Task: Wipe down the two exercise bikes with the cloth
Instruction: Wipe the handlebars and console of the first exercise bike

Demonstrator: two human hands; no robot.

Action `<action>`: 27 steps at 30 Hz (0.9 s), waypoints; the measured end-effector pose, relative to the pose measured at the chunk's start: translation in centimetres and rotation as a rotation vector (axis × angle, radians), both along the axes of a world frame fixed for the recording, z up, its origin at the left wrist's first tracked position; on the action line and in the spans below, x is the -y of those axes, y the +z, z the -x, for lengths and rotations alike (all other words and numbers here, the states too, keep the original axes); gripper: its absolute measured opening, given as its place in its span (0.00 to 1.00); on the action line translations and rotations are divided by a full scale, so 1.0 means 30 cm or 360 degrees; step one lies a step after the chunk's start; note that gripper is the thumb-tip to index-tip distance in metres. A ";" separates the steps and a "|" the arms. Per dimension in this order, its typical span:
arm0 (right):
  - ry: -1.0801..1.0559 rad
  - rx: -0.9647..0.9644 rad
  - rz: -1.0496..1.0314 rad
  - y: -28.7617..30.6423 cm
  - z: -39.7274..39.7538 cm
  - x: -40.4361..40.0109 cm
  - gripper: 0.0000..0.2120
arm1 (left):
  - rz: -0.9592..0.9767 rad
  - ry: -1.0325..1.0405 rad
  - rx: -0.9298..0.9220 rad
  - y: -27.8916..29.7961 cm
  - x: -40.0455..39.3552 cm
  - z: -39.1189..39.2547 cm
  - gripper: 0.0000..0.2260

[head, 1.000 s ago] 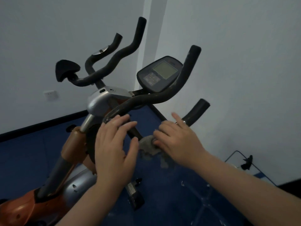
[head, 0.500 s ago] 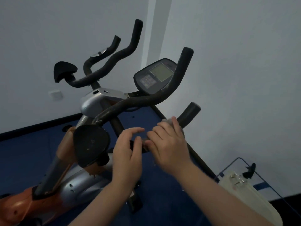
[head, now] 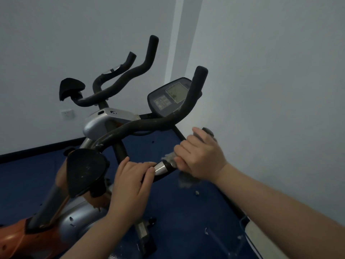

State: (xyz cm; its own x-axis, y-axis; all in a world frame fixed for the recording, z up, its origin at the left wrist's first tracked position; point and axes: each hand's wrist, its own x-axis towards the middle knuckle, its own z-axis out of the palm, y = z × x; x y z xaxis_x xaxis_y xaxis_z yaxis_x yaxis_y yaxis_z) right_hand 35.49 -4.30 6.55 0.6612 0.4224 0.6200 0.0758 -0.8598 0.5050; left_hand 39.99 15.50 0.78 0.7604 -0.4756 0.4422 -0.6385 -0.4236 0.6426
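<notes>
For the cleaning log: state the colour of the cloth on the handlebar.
Grey, fraying cloth, gripped round the handlebar by the right hand; seen in the head view.

Both hands, left and right, reach forward, fingers curled.

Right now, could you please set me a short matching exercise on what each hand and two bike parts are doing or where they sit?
Things:
1. right hand
2. left hand
3. console
4. elbow pad

States:
A. grips the bar beside the silver collar
B. sits between the upright handlebar ends
C. holds the grey cloth around the handlebar
D. left of the left hand

Pairs: 1-C, 2-A, 3-B, 4-D
</notes>
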 end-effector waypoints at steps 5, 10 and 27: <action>-0.0034 -0.0391 -0.0119 0.162 -0.035 0.036 0.17 | -0.0007 0.0064 -0.0007 -0.009 0.014 0.003 0.16; -0.0865 -0.0607 -0.0400 0.173 -0.072 -0.034 0.17 | -0.0026 0.0116 0.0037 -0.012 0.016 0.021 0.16; -0.0661 -0.0408 -0.0349 0.009 -0.043 -0.227 0.22 | 0.0165 0.0590 0.0107 0.113 -0.249 -0.149 0.07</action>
